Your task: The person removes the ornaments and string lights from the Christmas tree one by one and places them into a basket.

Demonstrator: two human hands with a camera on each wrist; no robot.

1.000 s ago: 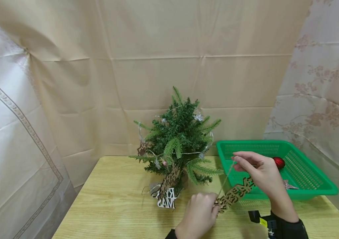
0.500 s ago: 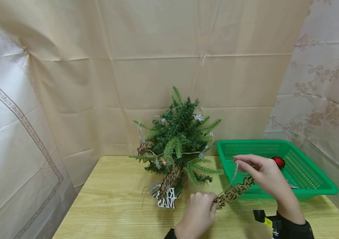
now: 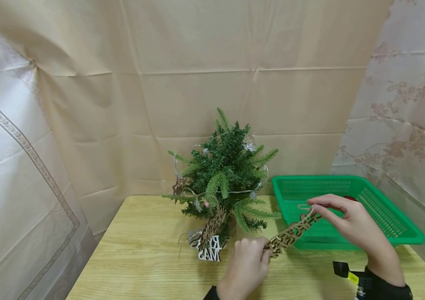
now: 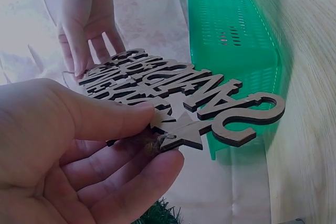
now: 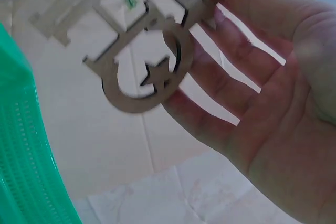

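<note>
A flat wooden ornament of cut-out letters and stars [image 3: 291,237] is held in the air between both hands, slanting up to the right. My left hand [image 3: 244,266] grips its lower end, thumb on top beside a small star [image 4: 184,129]. At the upper end, my right hand [image 3: 356,223] pinches it with thumb and fingertips, where a thin twine loop [image 3: 304,206] sticks out. In the right wrist view, fingers spread behind the letters [image 5: 110,80]. Left of the hands stands a small decorated Christmas tree [image 3: 221,175].
A green plastic basket [image 3: 414,237] stands at the right, partly behind my right hand. A red bauble [image 3: 350,198] inside it is mostly hidden. Wooden letters [image 3: 214,223] and white letters [image 3: 209,249] hang low on the tree. The wooden table [image 3: 130,258] lies underneath.
My right hand has moved right and slightly down, from holding the twine stretched up to pinching at the ornament's upper end. The twine has gone slack. My left hand keeps its grip.
</note>
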